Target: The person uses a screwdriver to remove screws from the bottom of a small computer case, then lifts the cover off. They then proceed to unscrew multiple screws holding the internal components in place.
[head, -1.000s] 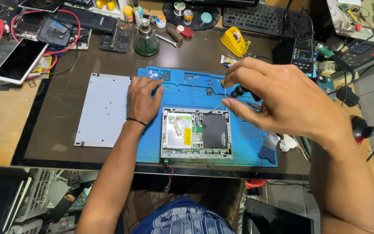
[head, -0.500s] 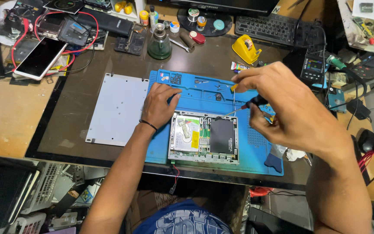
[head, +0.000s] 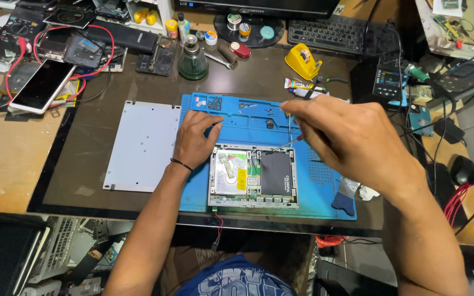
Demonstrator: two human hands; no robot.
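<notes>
At the far left a smartphone (head: 42,85) lies screen-up on clutter, ringed by red cables (head: 56,44) whose ends are lost among dark gadgets that are hard to tell apart. Just right of it, a grey cover plate (head: 142,145) lies flat on the dark tabletop (head: 83,164), its right edge meeting the blue work mat (head: 314,181).

The left hand (head: 195,140) rests palm-down on the mat, fingers spread and closed on nothing, its heel touching the upper left corner of the opened device (head: 253,175); a thin black band circles the wrist. The device sits low in the middle of the mat, lid off, showing a drive with a yellow label and a black rectangular module; the fine parts between them are too small to make out.

Behind, a green glass bottle (head: 193,59) and small jars stand near a monitor base cut off by the top edge.

The right hand (head: 346,137) is clamped around a thin screwdriver (head: 286,144), whose handle is mostly hidden in the fingers; only the metal shaft shows, slanting down to the device's upper edge. Whether the tip touches a screw cannot be told. This hand and forearm cover much of the mat's right side.

Farther right, a yellow tape dispenser (head: 303,61), a keyboard (head: 338,33) and a small meter (head: 386,82) sit among tangled cables.
</notes>
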